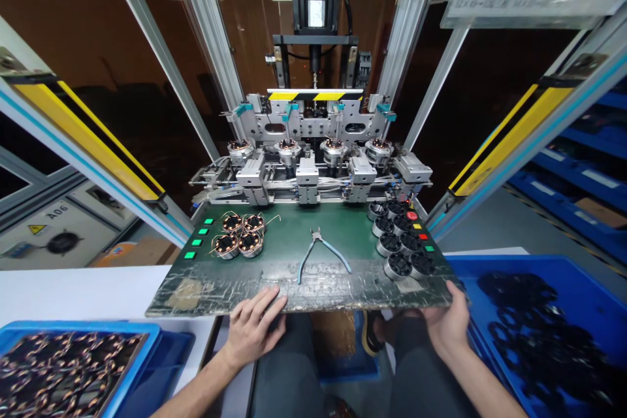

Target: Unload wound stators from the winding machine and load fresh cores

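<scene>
Scuffed table [279,287], machine [306,173] behind, bins [151,332] beside.
Pliers [316,236] lie between coils [228,245] and cores [399,266]; left hand [255,330] empty, fingers loosely parted on edge; right hand [448,325] at corner, grip unclear.

There were four copper-wound cores [251,243], eight black-and-silver cores [390,244], four machine-mounted cores [289,151], one pair of pliers [316,235] and four left-side green buttons [202,231].

The counter [287,219] is dark green, streaked with pale lines towards its front edge. The pliers [317,236] have light blue handles. Wound cores [226,245] show copper and black; bare cores [390,244], black and silver. Diagonal yellow-and-black stripes mark the guard bar [316,96]. Both side bins [563,269] are blue.
</scene>
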Motion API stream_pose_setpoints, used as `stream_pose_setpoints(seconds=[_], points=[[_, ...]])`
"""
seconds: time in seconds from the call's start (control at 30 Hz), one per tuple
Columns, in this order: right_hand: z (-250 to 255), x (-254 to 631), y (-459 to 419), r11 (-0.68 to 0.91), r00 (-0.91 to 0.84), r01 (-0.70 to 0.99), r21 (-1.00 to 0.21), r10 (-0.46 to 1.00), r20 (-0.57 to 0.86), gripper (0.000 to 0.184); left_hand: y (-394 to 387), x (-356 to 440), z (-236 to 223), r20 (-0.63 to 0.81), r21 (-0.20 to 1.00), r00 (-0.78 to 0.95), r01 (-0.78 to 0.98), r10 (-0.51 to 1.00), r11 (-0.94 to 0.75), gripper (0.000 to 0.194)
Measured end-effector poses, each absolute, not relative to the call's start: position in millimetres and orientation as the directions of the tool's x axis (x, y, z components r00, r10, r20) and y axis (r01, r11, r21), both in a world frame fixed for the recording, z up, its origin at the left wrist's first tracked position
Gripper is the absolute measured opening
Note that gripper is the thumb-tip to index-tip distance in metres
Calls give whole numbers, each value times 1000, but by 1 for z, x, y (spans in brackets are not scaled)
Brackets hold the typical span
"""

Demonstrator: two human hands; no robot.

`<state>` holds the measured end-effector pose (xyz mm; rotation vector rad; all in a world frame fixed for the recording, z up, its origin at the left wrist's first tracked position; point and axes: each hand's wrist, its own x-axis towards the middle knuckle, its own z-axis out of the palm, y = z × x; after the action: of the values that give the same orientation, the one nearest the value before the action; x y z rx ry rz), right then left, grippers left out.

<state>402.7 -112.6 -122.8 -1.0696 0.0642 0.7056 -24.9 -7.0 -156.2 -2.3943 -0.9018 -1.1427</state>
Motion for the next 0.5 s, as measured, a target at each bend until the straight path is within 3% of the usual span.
stream_pose_setpoints(seconds=[0.5], points=[[-123, 403, -111, 296, 782, -562, -772, 495, -379, 44, -6, -25, -157, 791, -17, 473, 652, 389, -758, 59]])
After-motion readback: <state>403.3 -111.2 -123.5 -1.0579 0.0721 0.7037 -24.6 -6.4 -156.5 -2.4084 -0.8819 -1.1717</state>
